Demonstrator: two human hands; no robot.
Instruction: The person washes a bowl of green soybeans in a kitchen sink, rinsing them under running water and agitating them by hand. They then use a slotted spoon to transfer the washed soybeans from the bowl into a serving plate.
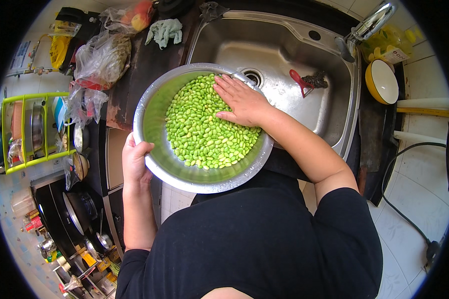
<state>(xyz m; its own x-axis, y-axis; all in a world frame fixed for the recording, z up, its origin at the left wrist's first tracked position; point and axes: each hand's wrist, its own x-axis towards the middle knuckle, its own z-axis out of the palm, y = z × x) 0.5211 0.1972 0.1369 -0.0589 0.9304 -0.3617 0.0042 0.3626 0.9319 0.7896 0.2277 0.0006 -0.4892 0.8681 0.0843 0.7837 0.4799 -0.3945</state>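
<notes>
A wide stainless steel basin (204, 187) sits in front of my body, overlapping the near left edge of the sink. Shelled green soybeans (204, 127) cover most of its bottom. At the basin's left side my left hand (136, 162) is closed on the rim, thumb on top. My right hand (242, 102) lies on the beans near the far right wall, palm down with its fingers stretched out. Water drops show on the metal rim. What supports the basin from below is hidden.
The steel sink (329, 117) holds a red tool (299, 80) beside a dark scourer (316, 79). A faucet (369, 25) and a yellow bowl (381, 82) stand right. Plastic bags (105, 60) and a cloth (164, 32) lie left, above a green rack (35, 162).
</notes>
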